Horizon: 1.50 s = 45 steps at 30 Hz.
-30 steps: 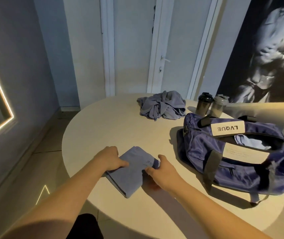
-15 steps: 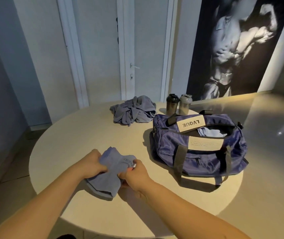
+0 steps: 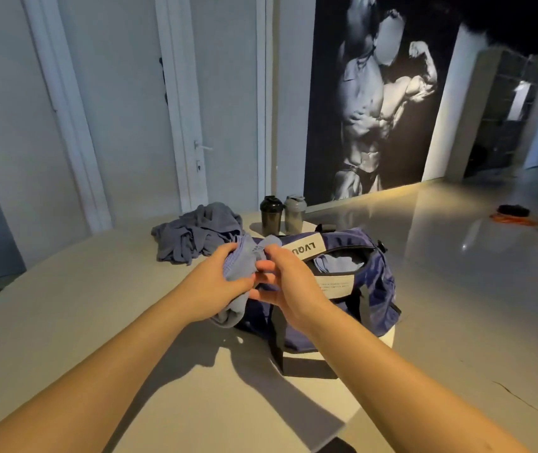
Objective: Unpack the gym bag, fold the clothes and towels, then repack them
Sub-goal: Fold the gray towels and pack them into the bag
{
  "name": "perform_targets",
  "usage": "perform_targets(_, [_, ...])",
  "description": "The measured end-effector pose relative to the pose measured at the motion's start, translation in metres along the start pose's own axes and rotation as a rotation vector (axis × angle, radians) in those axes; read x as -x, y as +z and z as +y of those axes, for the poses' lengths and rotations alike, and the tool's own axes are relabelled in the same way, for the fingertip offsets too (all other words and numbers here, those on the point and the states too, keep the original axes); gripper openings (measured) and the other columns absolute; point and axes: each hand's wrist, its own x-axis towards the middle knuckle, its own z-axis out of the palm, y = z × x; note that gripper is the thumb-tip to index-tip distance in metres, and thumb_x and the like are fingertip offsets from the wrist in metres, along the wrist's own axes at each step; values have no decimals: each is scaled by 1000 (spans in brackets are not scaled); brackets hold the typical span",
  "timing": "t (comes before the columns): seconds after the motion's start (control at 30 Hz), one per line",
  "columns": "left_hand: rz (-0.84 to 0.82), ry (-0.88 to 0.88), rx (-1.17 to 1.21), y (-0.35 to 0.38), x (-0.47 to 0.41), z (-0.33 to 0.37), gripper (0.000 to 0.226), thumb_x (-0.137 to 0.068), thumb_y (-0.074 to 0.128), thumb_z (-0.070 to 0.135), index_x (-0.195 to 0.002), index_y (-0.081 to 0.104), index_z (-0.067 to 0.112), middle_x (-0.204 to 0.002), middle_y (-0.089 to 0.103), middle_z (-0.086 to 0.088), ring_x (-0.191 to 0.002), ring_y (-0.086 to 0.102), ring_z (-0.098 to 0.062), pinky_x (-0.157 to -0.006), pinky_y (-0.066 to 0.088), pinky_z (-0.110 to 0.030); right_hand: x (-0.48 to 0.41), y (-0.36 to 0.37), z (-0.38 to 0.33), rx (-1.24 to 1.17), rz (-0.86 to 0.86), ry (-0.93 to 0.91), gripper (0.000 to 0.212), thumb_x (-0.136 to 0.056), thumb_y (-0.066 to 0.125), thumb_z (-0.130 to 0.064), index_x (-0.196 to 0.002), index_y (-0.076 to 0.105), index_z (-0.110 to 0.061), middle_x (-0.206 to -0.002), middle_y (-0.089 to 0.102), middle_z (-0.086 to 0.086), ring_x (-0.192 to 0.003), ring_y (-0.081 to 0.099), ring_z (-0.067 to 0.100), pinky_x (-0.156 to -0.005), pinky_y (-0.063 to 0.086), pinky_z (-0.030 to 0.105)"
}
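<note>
Both left hand (image 3: 215, 284) and right hand (image 3: 290, 291) clutch the cloth (image 3: 240, 264) near the bag (image 3: 369, 289); a loose pinch may let its folds spill.

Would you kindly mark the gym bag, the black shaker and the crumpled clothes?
gym bag (image 3: 380, 282), head view, right end fabric.
black shaker (image 3: 271, 220), head view, body.
crumpled clothes (image 3: 195, 233), head view, pile's middle.

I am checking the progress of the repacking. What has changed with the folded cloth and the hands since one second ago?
The left hand and the right hand have gripped the folded blue garment and lifted it off the table, toward the open gym bag. The bag, the crumpled grey clothes, the black shaker bottle and the grey shaker bottle stayed in place.
</note>
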Motion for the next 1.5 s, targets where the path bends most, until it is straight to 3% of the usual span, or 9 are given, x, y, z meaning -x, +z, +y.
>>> perform_targets(0.17, [26, 37, -51, 33, -60, 49, 62, -94, 65, 26, -150, 38, 25, -121, 52, 9, -90, 54, -9, -66, 39, -14, -18, -71, -29, 121, 57, -95, 21, -101, 51, -8, -117, 65, -6, -99, 67, 13, -89, 65, 24, -91, 58, 52])
perform_targets(0.3, [59, -20, 52, 73, -110, 78, 61, -94, 66, 27, -146, 36, 19, -128, 51, 4, -105, 50, -16, -84, 41, -29, -37, -147, -36, 945, 132, -225, 47, -91, 41, 4, -127, 65, -16, -126, 67, 1, -116, 61, 16, -105, 47, 33])
perform_targets(0.4, [93, -52, 137, 112, -143, 90, 78, -93, 69, 27, -156, 21, 24, -154, 43, -6, -129, 51, -29, -101, 45, -40, -50, -191, -34, 1403, 20, -182, 55, -87, 45, -3, -138, 56, -22, -143, 57, 1, -135, 47, 24, -119, 29, 47])
perform_targets(0.53, [98, -92, 168, 157, -172, 98, 97, -94, 70, 26, -162, 0, 28, -165, 25, -8, -146, 35, -34, -112, 37, -45, -55, -218, -24, 1722, -119, -144, 23, -86, 52, -13, -106, 56, -25, -105, 58, -2, -115, 47, 28, -119, 15, 55])
perform_targets(0.73, [148, -236, 20, 194, -190, 97, 96, -88, 75, 34, -156, 8, 24, -157, 30, -14, -136, 45, -42, -103, 48, -55, -47, -230, -24, 1663, -95, -384, 25, -95, 54, -20, -113, 70, -26, -100, 63, -5, -99, 47, 20, -100, 33, 38])
perform_targets(0.93, [-15, -313, -74, 213, -186, 98, 93, -79, 83, 38, -142, 20, 11, -147, 38, -17, -131, 47, -40, -102, 47, -49, -42, -234, -39, 1489, -138, -515, 27, -92, 53, -21, -105, 74, -31, -88, 63, -19, -87, 47, 9, -89, 30, 16])
perform_targets(1.17, [-78, -324, -67, 210, -180, 89, 107, -71, 89, 41, -145, 19, 8, -147, 41, -17, -129, 49, -37, -105, 47, -49, -75, -246, -49, 1591, 93, -390, 31, -98, 48, -19, -110, 76, -23, -110, 72, -4, -101, 59, 20, -91, 47, 36])
perform_targets(1.33, [-32, -259, -34, 213, -175, 77, 103, -74, 86, 42, -146, 19, 14, -149, 37, -14, -129, 49, -37, -103, 48, -49, -115, -258, -46, 1770, 125, -242, 30, -100, 47, -34, -117, 72, -34, -149, 39, 2, -139, 25, 30, -105, 30, 46])
perform_targets(1.5, [-10, -171, -96, 215, -169, 71, 120, -85, 79, 40, -158, -17, 34, -161, 16, -20, -137, 45, -40, -102, 48, -46, -130, -254, -49, 1813, -47, -51, 41, -103, 36, -38, -134, 63, -38, -169, 9, -3, -149, 7, 27, -116, 15, 51])
